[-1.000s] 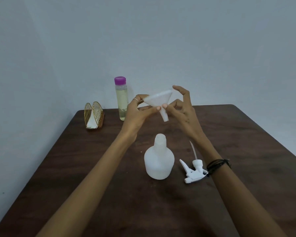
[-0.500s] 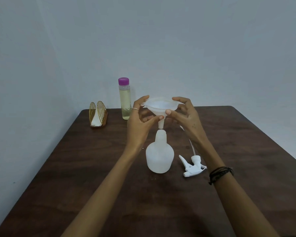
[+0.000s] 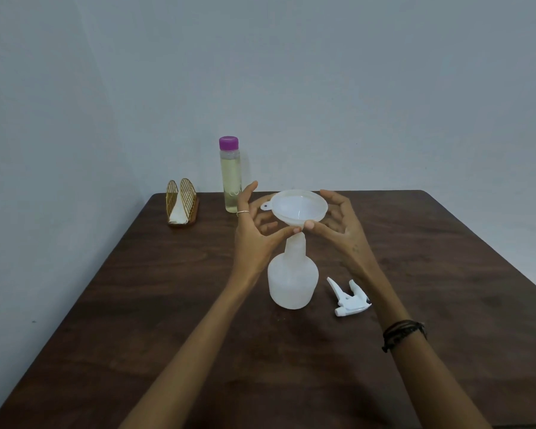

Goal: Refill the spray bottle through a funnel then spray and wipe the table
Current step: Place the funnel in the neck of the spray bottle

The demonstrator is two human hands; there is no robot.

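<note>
A: Head view, frame centre. Funnel [image 3: 300,209] sits upright, spout in the neck of the spray bottle [image 3: 293,275] on the table [image 3: 446,258]. Left hand [image 3: 256,235] and right hand [image 3: 341,226] flank it, fingers spread; only the thumb tips meet under the bowl.

B: So steadied, nothing gripped?

A: Loose fingers, yes. Advice: check the spout is seated straight before letting go. Refill bottle [image 3: 229,174] stands capped, upper left of centre; trigger head [image 3: 348,298] lies right of the bottle; napkin holder [image 3: 181,205] far left.
</note>
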